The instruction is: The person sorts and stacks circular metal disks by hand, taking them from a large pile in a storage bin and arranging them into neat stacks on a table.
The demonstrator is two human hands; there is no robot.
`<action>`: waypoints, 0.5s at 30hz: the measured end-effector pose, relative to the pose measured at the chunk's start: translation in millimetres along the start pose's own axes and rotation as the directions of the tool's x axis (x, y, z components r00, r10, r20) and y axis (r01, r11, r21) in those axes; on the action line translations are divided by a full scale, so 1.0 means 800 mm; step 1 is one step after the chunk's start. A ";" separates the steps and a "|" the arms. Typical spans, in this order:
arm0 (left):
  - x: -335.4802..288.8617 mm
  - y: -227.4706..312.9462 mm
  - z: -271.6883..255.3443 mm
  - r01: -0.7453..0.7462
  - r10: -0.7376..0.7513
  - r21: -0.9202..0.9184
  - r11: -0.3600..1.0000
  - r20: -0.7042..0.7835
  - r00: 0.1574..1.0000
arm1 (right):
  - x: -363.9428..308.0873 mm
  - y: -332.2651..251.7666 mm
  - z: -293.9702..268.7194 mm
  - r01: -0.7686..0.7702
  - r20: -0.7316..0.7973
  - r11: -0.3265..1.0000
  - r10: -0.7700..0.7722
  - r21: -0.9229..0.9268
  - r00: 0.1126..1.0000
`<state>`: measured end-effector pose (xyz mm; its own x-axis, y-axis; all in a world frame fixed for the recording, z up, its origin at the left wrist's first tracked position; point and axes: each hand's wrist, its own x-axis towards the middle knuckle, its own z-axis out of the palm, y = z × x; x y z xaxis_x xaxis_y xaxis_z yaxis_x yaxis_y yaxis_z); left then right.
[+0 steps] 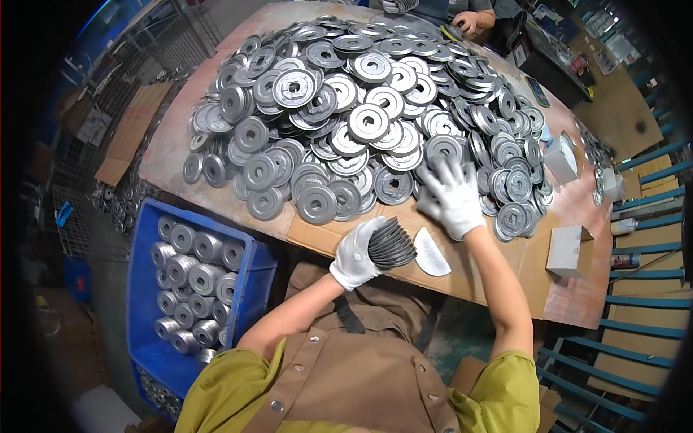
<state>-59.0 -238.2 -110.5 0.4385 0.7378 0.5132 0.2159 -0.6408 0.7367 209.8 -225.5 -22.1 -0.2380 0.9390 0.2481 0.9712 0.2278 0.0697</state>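
A large heap of grey metal discs with centre holes (368, 123) covers much of the table. My left hand (357, 252), in a white glove, is closed round a stack of dark metal discs (390, 243) near the table's front edge. My right hand (455, 196), also gloved in white, lies with fingers spread at the heap's front right, over a disc (443, 147) that its fingertips seem to touch. Between the hands, a white half-round piece (431, 252) lies on a cardboard sheet (498, 270).
On my left stands a blue bin (263, 270) holding stacked discs (195, 278). At the table's right are a white open box (567, 250) and a round white-topped container (561, 159). Across the table, another person's hand (468, 22) rests near the heap. Blue slats (646, 299) line the right side.
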 end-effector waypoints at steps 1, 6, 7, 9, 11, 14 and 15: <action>0.003 0.002 0.000 -0.003 0.003 -0.004 1.000 0.008 1.000 | 0.005 0.023 -0.002 0.002 -0.022 0.998 -0.003 -0.065 1.000; 0.003 0.000 0.007 -0.007 0.007 0.001 1.000 -0.029 1.000 | 0.026 0.115 0.011 -0.175 -0.152 0.964 0.146 -0.198 0.977; 0.001 -0.005 0.008 -0.015 0.015 -0.004 1.000 -0.040 0.999 | 0.034 0.123 0.009 -0.236 -0.138 0.951 0.211 -0.202 0.968; 0.004 -0.003 0.009 -0.019 0.020 0.006 1.000 -0.024 1.000 | 0.039 0.145 0.001 -0.340 -0.146 0.900 0.311 -0.272 0.939; 0.004 -0.003 0.013 -0.034 0.034 0.006 0.999 -0.001 0.999 | 0.034 0.168 0.007 -0.484 -0.197 0.830 0.444 -0.278 0.874; 0.003 -0.006 0.011 -0.050 0.050 0.010 0.999 -0.022 0.999 | 0.028 0.138 0.003 -0.476 -0.281 0.862 0.419 -0.176 0.863; 0.002 -0.004 0.008 -0.042 0.042 0.023 0.999 -0.020 0.999 | 0.028 0.109 0.007 -0.367 -0.373 0.924 0.304 -0.110 0.877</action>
<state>-53.4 -236.0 -115.1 0.4301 0.7141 0.5524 0.2172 -0.6757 0.7044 289.1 -183.1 -15.5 0.0831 0.7964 0.5990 0.9834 -0.1627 0.0800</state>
